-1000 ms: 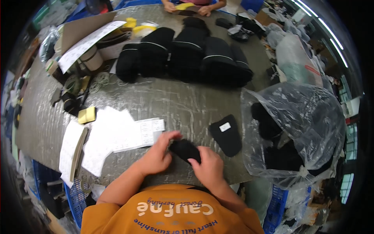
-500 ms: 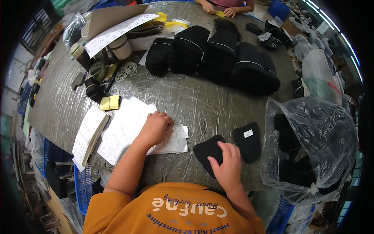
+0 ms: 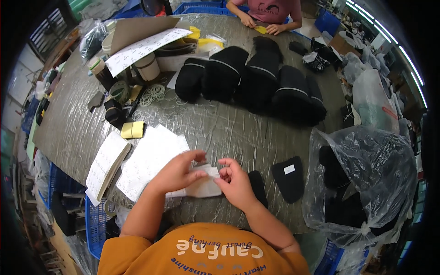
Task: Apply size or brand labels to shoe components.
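Right hand [image 3: 237,185]: passable ahead to black bundles [image 3: 261,79]; plastic bag [image 3: 376,167] blocks far right

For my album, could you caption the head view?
Left hand and right hand at white papers, with a labelled black piece nearby.

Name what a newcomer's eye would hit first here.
The banded black bundles on the table, toward its far side, would probably catch the eye first. Next might come the big clear bag at right, with black pieces inside, and the white sheets beside the left hand.
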Demonstrator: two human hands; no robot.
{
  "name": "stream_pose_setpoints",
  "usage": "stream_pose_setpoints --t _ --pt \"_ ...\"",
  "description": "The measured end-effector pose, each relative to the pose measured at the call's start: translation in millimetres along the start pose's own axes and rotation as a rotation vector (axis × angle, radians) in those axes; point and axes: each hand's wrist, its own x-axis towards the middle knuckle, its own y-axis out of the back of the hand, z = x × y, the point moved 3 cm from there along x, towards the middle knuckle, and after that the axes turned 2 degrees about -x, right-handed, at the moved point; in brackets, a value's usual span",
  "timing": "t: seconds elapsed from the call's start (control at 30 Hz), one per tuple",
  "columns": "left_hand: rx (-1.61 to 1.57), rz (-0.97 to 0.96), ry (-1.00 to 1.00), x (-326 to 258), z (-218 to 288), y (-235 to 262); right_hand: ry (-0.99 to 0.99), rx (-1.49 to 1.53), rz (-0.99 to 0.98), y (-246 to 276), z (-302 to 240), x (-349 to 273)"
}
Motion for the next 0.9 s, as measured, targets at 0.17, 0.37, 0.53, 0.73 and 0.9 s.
stream_pose_setpoints --t 0.17,0.37,0.53,0.73,0.9 --pt "-0.020 -0.278 0.262 -2.8 20.8 -18.2 -0.041 0.180 0.076 11.1 1.1 -15.3" --pt "0.291 -0.127 0.133 -7.0 19.7 -35.6 0.271 -0.049 0.270 30.5 -7.9 -32.9" --pt "0.220 -0.670 -0.284 -22.6 33.9 -50.4 0.017 0.128 0.429 95.5 4.3 -49.9" --pt "0.345 -0.722 -0.433 -39.3 38.0 -87.3 -0.158 -0.063 0.293 85.5 30.5 -55.8" --pt "0.384 -0.675 -0.432 -44.0 34.5 -94.0 -0.143 -0.076 0.262 78.1 32.1 -61.7"
